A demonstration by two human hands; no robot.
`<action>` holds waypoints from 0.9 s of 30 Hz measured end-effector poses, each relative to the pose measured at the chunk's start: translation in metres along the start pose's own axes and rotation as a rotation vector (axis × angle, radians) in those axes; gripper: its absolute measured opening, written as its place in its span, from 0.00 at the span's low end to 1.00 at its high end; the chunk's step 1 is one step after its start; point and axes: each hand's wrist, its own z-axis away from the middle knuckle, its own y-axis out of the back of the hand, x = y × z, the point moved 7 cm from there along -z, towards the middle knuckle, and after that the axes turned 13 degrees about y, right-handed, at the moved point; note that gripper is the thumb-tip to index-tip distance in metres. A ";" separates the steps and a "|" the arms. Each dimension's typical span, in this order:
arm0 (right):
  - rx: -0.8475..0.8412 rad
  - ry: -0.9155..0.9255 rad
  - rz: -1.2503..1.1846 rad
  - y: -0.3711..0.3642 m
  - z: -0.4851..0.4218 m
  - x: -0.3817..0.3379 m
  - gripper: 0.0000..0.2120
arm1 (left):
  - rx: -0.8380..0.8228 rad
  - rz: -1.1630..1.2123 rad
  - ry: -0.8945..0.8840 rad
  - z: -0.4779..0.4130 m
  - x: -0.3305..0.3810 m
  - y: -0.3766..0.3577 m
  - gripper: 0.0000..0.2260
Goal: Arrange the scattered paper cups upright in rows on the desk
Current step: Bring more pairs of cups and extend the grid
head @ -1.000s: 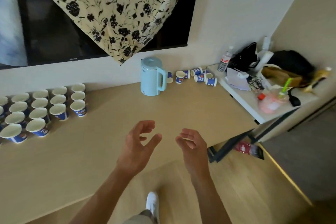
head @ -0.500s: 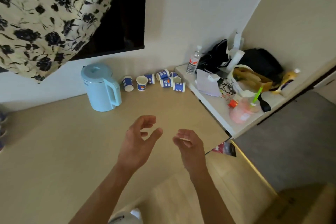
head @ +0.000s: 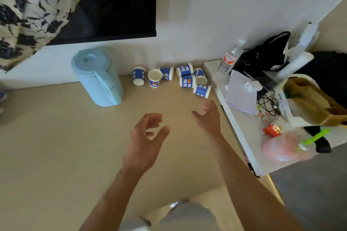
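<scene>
Several blue-and-white paper cups lie scattered at the back of the tan desk (head: 56, 146) by the wall. One cup (head: 155, 78) stands upright; another (head: 138, 75) stands upside down. The rest lie on their sides, the nearest one (head: 202, 91) just beyond my right hand (head: 207, 116), which is open and a short gap from it. My left hand (head: 145, 140) hovers over the desk's middle, fingers curled apart, holding nothing.
A light blue kettle (head: 98, 77) stands left of the cups. A white side table (head: 242, 131) adjoins the desk on the right, crowded with a water bottle (head: 228, 60), a black bag, papers, cables and a pink drink cup (head: 285, 147). A dark screen hangs above.
The view has swung right and closer; the arranged rows of cups on the left have left the frame. My right hand has reached forward toward the scattered cups; my left hand stays open.
</scene>
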 end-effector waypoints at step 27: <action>-0.502 0.434 0.647 -0.047 -0.162 0.087 0.34 | 0.197 -0.009 0.182 -0.028 -0.002 -0.085 0.11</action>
